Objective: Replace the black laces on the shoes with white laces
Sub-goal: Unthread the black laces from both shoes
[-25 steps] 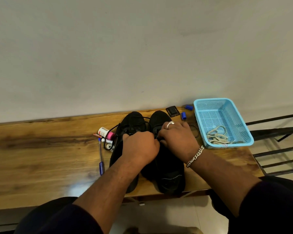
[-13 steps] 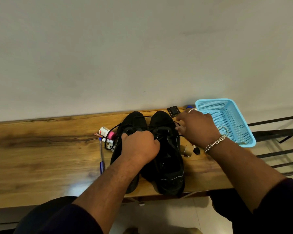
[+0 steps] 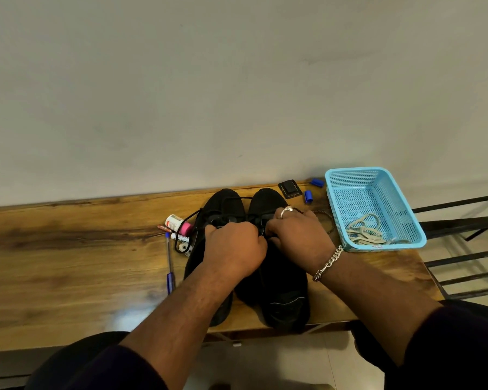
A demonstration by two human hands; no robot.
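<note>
A: Head view first — where do the shoes [image 3: 265, 249] sit?

B: Side by side on the tabletop [image 3: 68, 263], toes toward the wall, heels overhanging the near edge. Their long axes run straight away from the person. The blue basket [image 3: 406, 220] stands just right of the shoes, with the white laces [image 3: 364, 229] heaped in its near corner.

A: And the hands?

B: Both lie over the lacing area of the right-hand shoe. The left hand [image 3: 234, 249] is curled into a fist at the gap between the two shoes; the right hand [image 3: 299, 235] sits just beside it, fingers bent down onto the upper. Each seems to pinch the black lace [image 3: 192, 220], though the knuckles hide the actual contact, so I cannot tell for sure.

A: What does the next move turn on?

B: My judgement: the eyelet rows run along the shoe's long axis, directly beneath the fingers, so the lace must be drawn out sideways. For fetching the white laces, the right hand is nearer the basket.
</note>
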